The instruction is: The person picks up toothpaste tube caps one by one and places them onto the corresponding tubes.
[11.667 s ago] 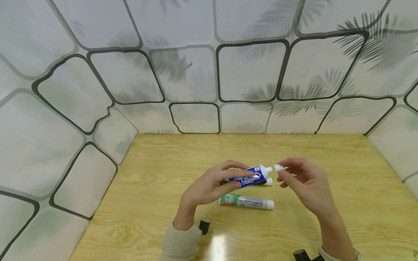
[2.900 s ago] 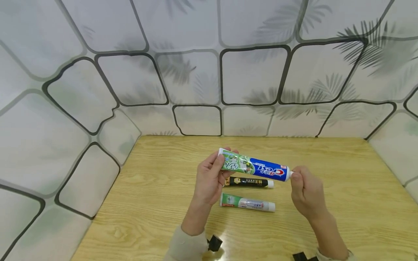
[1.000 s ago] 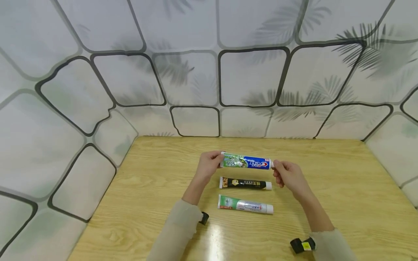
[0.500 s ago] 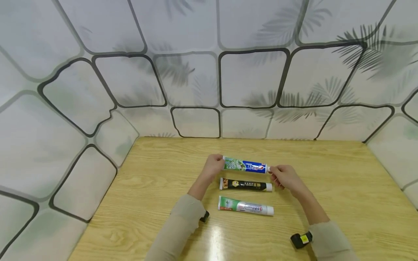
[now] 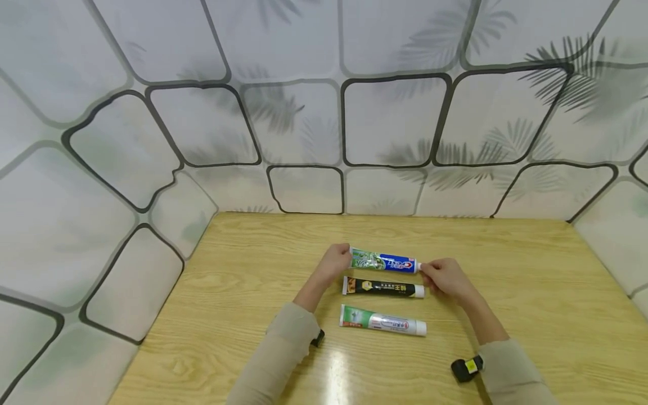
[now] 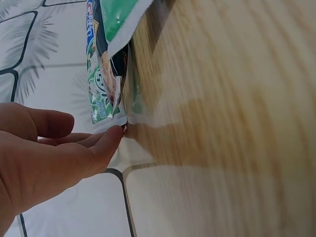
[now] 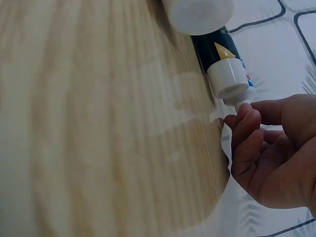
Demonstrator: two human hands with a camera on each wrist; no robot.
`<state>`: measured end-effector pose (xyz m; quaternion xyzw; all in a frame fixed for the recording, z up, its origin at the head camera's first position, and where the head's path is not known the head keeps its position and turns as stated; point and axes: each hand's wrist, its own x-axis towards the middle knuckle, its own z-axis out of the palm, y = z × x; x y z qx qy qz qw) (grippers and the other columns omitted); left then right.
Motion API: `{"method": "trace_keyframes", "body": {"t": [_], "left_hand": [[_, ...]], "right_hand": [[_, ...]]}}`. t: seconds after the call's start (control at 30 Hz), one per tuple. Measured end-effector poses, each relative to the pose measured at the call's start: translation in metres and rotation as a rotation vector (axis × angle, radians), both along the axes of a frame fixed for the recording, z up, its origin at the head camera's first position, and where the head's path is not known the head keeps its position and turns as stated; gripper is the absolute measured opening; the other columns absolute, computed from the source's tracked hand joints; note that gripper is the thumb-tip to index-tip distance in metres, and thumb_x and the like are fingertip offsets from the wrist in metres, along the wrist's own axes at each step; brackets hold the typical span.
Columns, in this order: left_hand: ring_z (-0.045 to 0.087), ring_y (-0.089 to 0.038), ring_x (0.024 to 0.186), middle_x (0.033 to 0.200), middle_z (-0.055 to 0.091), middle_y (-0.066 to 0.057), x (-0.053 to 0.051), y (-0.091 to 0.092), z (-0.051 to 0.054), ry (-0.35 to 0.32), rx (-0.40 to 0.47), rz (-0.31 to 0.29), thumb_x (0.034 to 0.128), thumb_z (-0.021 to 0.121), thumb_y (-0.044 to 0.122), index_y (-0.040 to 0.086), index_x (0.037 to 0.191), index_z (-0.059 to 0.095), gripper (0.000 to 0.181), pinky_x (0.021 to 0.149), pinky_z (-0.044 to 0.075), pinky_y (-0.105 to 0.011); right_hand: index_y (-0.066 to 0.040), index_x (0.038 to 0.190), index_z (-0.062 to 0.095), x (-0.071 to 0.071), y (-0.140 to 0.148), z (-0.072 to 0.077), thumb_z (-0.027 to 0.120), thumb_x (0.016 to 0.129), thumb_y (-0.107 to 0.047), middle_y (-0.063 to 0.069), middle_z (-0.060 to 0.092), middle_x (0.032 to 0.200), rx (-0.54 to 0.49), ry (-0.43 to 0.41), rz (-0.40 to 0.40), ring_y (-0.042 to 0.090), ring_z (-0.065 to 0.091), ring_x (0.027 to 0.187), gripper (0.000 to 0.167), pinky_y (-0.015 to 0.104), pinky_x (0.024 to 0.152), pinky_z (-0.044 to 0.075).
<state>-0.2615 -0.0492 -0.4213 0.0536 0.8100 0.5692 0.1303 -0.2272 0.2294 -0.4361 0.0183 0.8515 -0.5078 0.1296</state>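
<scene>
A blue and green Crest toothpaste tube (image 5: 385, 262) lies at the back of a row, its cap end pointing right. My left hand (image 5: 333, 262) pinches its flat crimped end; in the left wrist view the thumb tip (image 6: 117, 132) is against that end. At the other end, my right hand (image 5: 446, 277) holds the small white cap (image 7: 242, 104) between thumb and fingers. A black toothpaste tube (image 5: 382, 287) with a white cap lies just in front. Nearest me is a green and white toothpaste tube (image 5: 383, 321), roughly parallel to the others.
The wooden table (image 5: 243, 270) carries all three tubes. Behind it and at its sides stands a pale wall (image 5: 304, 124) with a stone-outline and leaf pattern. A black wrist camera (image 5: 464, 369) sits by the right sleeve.
Earlier the right hand held the cap off the Crest tube; later it was at the nozzle. Both hands have since lowered the tube behind the black one. The other two tubes stay put.
</scene>
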Motion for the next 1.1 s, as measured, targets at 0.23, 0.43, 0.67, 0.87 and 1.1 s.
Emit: {"method": "trace_keyframes", "body": {"t": [0.23,0.43,0.67,0.87,1.1], "left_hand": [[0.035,-0.01,0.056,0.108,0.06,-0.02,0.002,0.003,0.004,-0.027,-0.042,-0.044,0.0989,0.036,0.0,-0.01,0.106,0.055,0.023,0.056,0.036,-0.024],[0.036,-0.032,0.142,0.163,0.012,-0.02,0.002,0.006,0.007,-0.081,-0.082,-0.133,0.1011,0.034,0.006,-0.007,0.155,0.013,0.059,0.118,0.025,-0.041],[0.041,-0.032,0.138,0.164,0.011,-0.019,0.002,0.006,0.009,-0.077,-0.119,-0.166,0.1015,0.036,0.009,-0.006,0.156,0.009,0.063,0.117,0.027,-0.044],[0.049,-0.025,0.119,0.165,0.007,-0.014,0.0,0.007,0.01,-0.059,-0.147,-0.18,0.0994,0.042,0.009,0.002,0.159,0.003,0.071,0.115,0.031,-0.043],[0.018,-0.029,0.15,0.165,0.005,-0.015,0.0,0.005,0.012,-0.078,-0.14,-0.2,0.1008,0.042,0.011,0.003,0.159,0.0,0.072,0.121,0.013,-0.042]], "right_hand": [[0.009,0.092,0.069,-0.004,0.001,-0.002,0.05,0.104,-0.018,0.002,0.058,0.063,0.026,0.011,-0.034,0.011,0.051,0.053,0.035,0.023,0.048,0.044],[0.012,0.095,0.069,-0.007,0.002,-0.002,0.054,0.102,-0.02,0.002,0.061,0.064,0.066,0.046,-0.063,0.01,0.052,0.054,0.036,0.024,0.049,0.045],[0.009,0.098,0.069,-0.01,0.004,-0.004,0.059,0.1,-0.027,0.001,0.059,0.063,0.115,0.049,-0.107,0.011,0.051,0.054,0.038,0.026,0.05,0.044],[0.012,0.109,0.067,-0.011,0.005,-0.002,0.063,0.098,-0.028,0.004,0.06,0.068,0.145,0.078,-0.141,0.013,0.053,0.057,0.041,0.027,0.052,0.045],[0.013,0.11,0.067,-0.013,0.006,0.001,0.061,0.099,-0.024,0.004,0.061,0.068,0.178,0.121,-0.103,0.012,0.051,0.056,0.039,0.027,0.052,0.044]]}}
